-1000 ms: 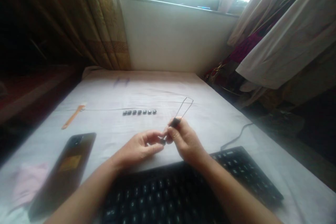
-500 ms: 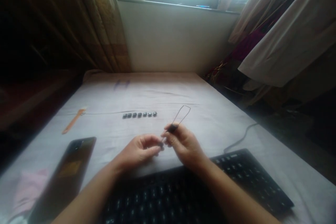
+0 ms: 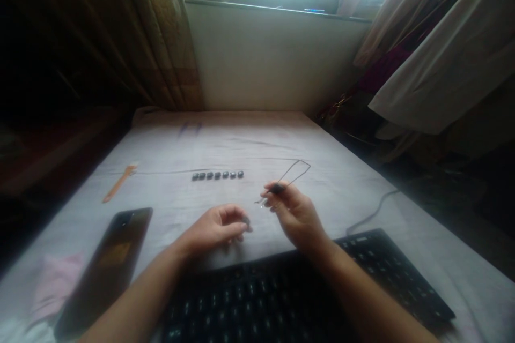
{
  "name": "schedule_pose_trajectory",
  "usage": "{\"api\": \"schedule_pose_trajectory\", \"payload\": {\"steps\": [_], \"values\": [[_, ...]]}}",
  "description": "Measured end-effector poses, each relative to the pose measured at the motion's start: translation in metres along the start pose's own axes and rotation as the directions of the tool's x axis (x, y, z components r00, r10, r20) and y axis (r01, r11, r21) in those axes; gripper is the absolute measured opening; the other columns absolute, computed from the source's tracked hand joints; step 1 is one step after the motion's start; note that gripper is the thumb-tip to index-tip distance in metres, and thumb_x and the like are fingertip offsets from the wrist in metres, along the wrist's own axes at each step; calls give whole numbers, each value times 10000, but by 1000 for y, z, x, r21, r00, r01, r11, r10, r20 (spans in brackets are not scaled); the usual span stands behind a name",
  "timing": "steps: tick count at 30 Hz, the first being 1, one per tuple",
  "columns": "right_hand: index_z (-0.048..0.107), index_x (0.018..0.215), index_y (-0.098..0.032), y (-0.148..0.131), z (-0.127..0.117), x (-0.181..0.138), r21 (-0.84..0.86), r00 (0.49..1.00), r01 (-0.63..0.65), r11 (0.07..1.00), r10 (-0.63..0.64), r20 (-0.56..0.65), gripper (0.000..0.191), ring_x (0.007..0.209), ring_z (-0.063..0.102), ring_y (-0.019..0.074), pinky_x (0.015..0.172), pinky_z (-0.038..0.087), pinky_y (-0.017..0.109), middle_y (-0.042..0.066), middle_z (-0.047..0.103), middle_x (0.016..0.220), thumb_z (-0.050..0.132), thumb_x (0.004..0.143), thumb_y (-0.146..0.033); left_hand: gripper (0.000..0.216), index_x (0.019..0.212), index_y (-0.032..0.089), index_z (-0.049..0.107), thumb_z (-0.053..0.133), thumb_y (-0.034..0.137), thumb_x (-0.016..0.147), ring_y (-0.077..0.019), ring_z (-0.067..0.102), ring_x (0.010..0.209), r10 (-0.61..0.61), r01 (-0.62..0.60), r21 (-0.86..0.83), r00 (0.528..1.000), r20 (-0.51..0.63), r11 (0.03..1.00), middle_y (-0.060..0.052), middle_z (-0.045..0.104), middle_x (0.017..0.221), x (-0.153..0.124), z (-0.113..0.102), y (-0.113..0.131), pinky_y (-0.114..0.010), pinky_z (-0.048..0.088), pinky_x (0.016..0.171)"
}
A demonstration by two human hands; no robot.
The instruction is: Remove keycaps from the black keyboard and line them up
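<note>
Head view: hands now apart, right hand (image 3: pixel 295 214) fingers pinching wire puller (image 3: pixel 290 176), left hand (image 3: pixel 215 230) fingers around keycap (image 3: pixel 245 220).

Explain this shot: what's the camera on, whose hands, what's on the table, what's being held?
There is no machine here. One camera sits on a person's head and looks forward and down, so the two bare arms coming in from the bottom are that person's own.

The right hand pinches a wire keycap puller by its dark grip, wire loop pointing away. The left hand holds a small dark keycap at its fingertips.

On the pale cloth-covered table lie a black keyboard nearest the person with its cable trailing right, a dark phone at the left, a row of seven loose keycaps further back, and an orange stick-like tool. A window and curtains stand behind.
</note>
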State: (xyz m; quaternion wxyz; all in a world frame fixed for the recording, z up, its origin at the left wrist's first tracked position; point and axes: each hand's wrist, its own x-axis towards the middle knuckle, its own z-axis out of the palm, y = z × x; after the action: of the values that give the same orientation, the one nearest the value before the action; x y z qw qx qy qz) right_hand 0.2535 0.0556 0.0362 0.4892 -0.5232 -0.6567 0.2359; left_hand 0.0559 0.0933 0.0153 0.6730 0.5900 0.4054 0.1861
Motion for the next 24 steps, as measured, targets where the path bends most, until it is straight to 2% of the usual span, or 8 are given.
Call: {"api": "schedule_pose_trajectory", "payload": {"steps": [2, 3, 5, 7, 9, 17, 20, 24], "values": [[618, 1030, -205, 0, -6, 2, -315, 995, 67, 947, -40, 91, 188, 769, 655, 187, 677, 510, 304, 70, 692, 918, 493, 889, -212, 214, 866, 167, 587, 676, 298, 722, -127, 585, 637, 18, -18, -19, 1000, -9, 1000, -45, 715, 870, 0, -1, 0, -228, 387, 533], [639, 1030, -214, -1, -9, 3, -484, 985, 98, 870, -15, 174, 205, 799, 652, 201, 677, 496, 307, 76, 688, 943, 496, 886, -186, 216, 870, 167, 591, 677, 300, 723, -125, 586, 639, 33, -34, -38, 999, -23, 999, -44, 713, 869, 1, -1, -1, -225, 384, 530], [677, 997, -223, -5, -12, 5, -723, 936, 155, 673, 134, 325, 218, 815, 645, 221, 650, 468, 303, 84, 676, 950, 510, 876, -151, 231, 882, 167, 597, 681, 309, 721, -126, 585, 641, 65, -70, -82, 996, -60, 994, -43, 706, 862, 1, -2, -2, -221, 377, 519], [695, 958, -218, -9, -13, 6, -815, 872, 194, 547, 283, 398, 207, 807, 639, 223, 626, 447, 291, 86, 664, 940, 523, 869, -145, 241, 883, 166, 602, 689, 319, 719, -129, 581, 636, 84, -94, -113, 993, -87, 989, -42, 698, 845, 2, -4, -3, -220, 372, 509], [700, 942, -212, -13, -12, 7, -834, 829, 212, 510, 358, 430, 199, 829, 634, 219, 641, 440, 285, 87, 658, 962, 528, 868, -148, 238, 871, 165, 605, 696, 322, 717, -132, 579, 637, 90, -102, -128, 991, -95, 986, -41, 692, 832, 2, -5, -4, -219, 368, 503], [724, 855, -198, -21, -19, 3, -811, 761, 210, 546, 430, 486, 213, 820, 641, 220, 676, 451, 291, 93, 674, 917, 526, 852, -122, 206, 835, 168, 639, 707, 301, 693, -105, 529, 585, 97, -113, -135, 988, -123, 984, -23, 680, 842, 1, -5, -1, -219, 365, 505], [710, 974, -229, -29, -17, 0, -762, 824, 209, 613, 309, 475, 245, 799, 652, 213, 667, 465, 289, 69, 687, 910, 524, 862, -115, 206, 842, 171, 662, 709, 301, 690, -90, 477, 523, 69, -84, -114, 989, -128, 990, 14, 648, 706, -1, -5, 1, -220, 349, 507], [666, 1094, -221, -32, -2, -7, -586, 921, 161, 794, 92, 379, 246, 796, 670, 196, 705, 501, 281, 60, 711, 943, 598, 859, -199, 237, 866, 175, 673, 728, 307, 677, -84, 457, 505, 56, -71, -115, 989, -133, 991, 39, 628, 635, -1, -4, 0, -216, 347, 517]]}}
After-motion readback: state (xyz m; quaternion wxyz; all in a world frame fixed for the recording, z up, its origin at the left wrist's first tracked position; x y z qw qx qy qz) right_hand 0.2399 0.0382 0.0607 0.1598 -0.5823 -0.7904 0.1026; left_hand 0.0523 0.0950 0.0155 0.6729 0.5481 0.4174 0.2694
